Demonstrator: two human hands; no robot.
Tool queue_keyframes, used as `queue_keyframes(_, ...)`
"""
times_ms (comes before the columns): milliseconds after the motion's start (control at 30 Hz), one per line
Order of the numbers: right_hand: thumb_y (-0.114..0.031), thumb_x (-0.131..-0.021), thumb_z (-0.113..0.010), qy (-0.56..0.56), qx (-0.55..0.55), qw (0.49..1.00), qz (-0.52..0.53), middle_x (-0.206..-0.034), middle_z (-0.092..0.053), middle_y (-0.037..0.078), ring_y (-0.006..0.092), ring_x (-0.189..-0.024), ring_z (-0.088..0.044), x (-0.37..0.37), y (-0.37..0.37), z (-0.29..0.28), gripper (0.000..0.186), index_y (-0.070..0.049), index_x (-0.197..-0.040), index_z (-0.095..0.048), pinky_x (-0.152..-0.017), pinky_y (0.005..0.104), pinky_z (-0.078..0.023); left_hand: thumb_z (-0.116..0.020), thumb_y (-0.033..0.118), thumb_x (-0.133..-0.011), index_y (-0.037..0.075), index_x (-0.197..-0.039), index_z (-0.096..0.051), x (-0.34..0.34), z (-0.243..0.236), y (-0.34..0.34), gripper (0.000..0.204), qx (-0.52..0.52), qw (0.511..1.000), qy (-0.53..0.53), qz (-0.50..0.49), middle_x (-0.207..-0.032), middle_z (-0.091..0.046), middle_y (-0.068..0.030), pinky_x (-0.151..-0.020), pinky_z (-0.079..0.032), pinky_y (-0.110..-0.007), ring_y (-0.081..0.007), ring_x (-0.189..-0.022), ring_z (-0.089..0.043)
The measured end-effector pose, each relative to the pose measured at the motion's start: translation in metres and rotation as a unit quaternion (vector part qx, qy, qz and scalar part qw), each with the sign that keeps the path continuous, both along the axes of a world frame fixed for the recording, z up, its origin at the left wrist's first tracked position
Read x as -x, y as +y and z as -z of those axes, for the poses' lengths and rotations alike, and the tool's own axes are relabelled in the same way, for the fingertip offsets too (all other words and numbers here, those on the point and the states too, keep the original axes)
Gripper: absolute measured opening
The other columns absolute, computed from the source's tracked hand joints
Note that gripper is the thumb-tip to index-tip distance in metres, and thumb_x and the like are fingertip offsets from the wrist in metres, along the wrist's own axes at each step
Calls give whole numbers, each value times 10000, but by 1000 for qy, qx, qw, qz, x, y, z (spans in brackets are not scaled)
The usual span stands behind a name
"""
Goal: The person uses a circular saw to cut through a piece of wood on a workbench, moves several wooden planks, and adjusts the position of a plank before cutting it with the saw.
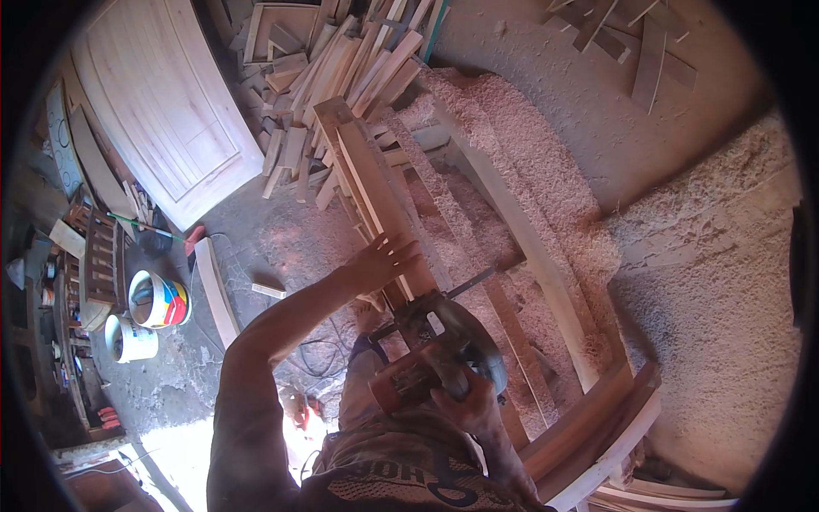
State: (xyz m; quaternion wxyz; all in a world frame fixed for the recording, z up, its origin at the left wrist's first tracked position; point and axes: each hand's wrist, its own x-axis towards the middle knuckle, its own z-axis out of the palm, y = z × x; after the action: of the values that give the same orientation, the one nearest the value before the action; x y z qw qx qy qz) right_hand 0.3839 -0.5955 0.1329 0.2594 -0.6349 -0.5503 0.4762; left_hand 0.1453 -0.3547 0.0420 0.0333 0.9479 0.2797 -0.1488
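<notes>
Shavings (699, 282) covered right of frame — power tool (452, 328), lower centre, was wrapped by right hand (469, 403); left hand (382, 263) lay spread on timber (363, 183), centre — steady, level pressure, fingers clear, seemed advisable.

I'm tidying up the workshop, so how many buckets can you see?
2. The larger white bucket with a red, yellow and blue label stands on the floor at left; the smaller white bucket is just to its lower left. Others may be hidden.
</notes>
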Motion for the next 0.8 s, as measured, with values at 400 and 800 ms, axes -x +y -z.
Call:
queue_keyframes(400, -236, -833, -775, -12, 4, 1000, 24, -964, -735, 195, 281, -917, -728, 25, 11, -11, 459, -7, -1217, -671, -803, 404, -556, -911, 551, -420, 61, -1415, -513, 0, 68, 60, 1179, 42, 982, -160, 89, -1508, -472, -127, -1165, -388, -478, -363, -1402, -431)
queue_keyframes(800, -230, -844, -798, -10, -5, 1000, 3, -894, -728, 220, 364, -868, -742, 23, 14, 5, 403, 2, -1144, -663, -740, 437, -566, -703, 345, -825, 52, -1399, -522, 10, 82, 66, 669, 7, 970, -213, 119, -1455, -513, -141, -1173, -380, -466, -371, -1376, -461)
